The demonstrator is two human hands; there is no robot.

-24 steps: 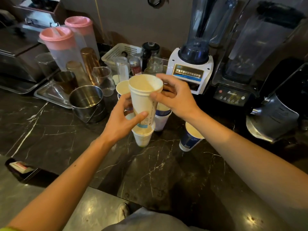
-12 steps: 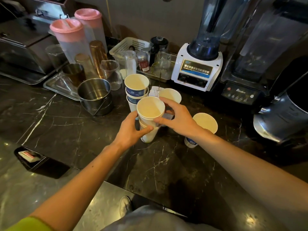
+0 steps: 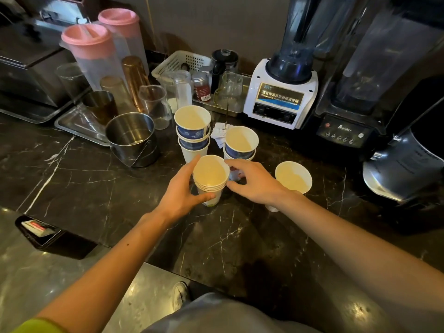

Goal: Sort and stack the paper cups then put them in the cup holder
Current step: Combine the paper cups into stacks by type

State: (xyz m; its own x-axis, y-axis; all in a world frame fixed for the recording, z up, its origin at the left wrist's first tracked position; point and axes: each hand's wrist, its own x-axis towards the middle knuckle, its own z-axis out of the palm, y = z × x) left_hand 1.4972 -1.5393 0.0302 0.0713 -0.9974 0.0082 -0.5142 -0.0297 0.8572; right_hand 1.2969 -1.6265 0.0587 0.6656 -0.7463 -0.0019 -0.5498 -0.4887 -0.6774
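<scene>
We have lowered the tall white paper cup into the nested stack of white paper cups, now standing on the black marble counter; the left hand clasps its side, while the right hand lies slack beside the rim, grasping nothing. This size looks sorted; the blue-banded paper cup stacks remain, and no cup holder is visible. The black blender base reads "Blenders".

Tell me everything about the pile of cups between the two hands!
The cup stack is several white paper cups nested together, their rolled rims layered one under another. The inside looks cream and empty, and there is a little green print near the base. It stands upright on the dark marbled counter. The left hand curls around its left side; the right hand touches its right rim with its fingertips.
</scene>
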